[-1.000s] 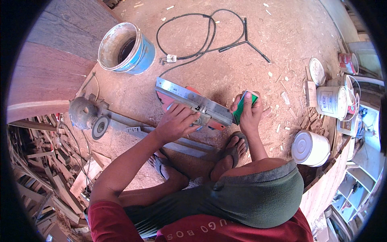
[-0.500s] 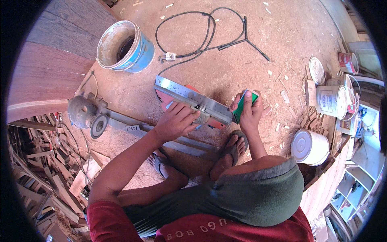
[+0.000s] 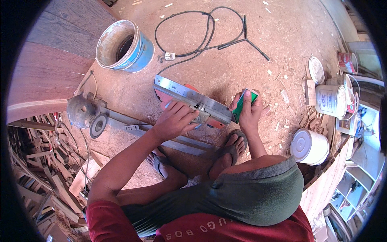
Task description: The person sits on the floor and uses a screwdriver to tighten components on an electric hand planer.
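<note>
An orange-red electric planer (image 3: pixel 215 122) lies with its long silver metal base (image 3: pixel 177 88) turned up, just ahead of my feet. My left hand (image 3: pixel 177 119) is closed on its near side around the middle, fingers curled by the gap in the base; what the fingertips press on is partly hidden. A flat green rectangular piece (image 3: pixel 244 107) with a pale edge is in my right hand (image 3: pixel 250 109), thumb along its face and fingers behind. That piece stands at the right end of the metal base; whether they touch, I cannot tell.
A looped black cord with a plug (image 3: pixel 170 56) lies beyond the planer. A blue bucket (image 3: pixel 142 51) stands far left, a bench grinder (image 3: pixel 98 126) below it. White tubs (image 3: pixel 309 147) line the right side. Scrap wood (image 3: pixel 60 185) is heaped at the left; shavings litter the floor.
</note>
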Motion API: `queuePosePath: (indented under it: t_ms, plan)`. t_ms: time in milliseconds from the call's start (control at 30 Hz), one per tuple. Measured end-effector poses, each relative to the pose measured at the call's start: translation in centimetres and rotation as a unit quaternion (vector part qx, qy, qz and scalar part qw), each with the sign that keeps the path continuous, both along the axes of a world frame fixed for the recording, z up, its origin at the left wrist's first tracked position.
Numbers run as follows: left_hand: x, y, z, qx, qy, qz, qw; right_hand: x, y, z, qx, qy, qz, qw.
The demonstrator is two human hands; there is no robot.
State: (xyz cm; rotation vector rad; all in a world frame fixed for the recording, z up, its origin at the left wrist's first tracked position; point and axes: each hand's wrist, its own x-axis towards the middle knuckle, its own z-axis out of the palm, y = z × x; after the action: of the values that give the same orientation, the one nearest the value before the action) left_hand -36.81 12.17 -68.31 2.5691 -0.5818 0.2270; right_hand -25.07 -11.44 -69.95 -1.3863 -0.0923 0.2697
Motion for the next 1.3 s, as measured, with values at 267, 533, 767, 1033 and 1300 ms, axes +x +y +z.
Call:
queuePosePath:
  t_ms: [267, 533, 767, 1033, 1300]
  plan:
    - [-0.11, 0.03, -0.05, 0.008, 0.003, -0.001, 1.000, -0.09, 0.21, 0.28, 0.008, 0.014, -0.010, 1.000]
    - [-0.07, -0.04, -0.03, 0.006, -0.004, -0.012, 1.000, -0.15, 0.21, 0.33, 0.009, 0.018, -0.020, 1.000]
    - [-0.17, 0.05, -0.10, 0.007, 0.002, -0.009, 1.000, -0.11, 0.27, 0.35, 0.003, 0.010, -0.018, 1.000]
    - [-0.11, -0.02, 0.07, 0.013, -0.002, -0.014, 1.000, -0.09, 0.19, 0.47, 0.009, 0.011, -0.016, 1.000]
    - [-0.16, 0.17, 0.09, 0.007, 0.000, -0.018, 1.000, 0.21, 0.04, 0.12, -0.019, 0.016, -0.010, 1.000]
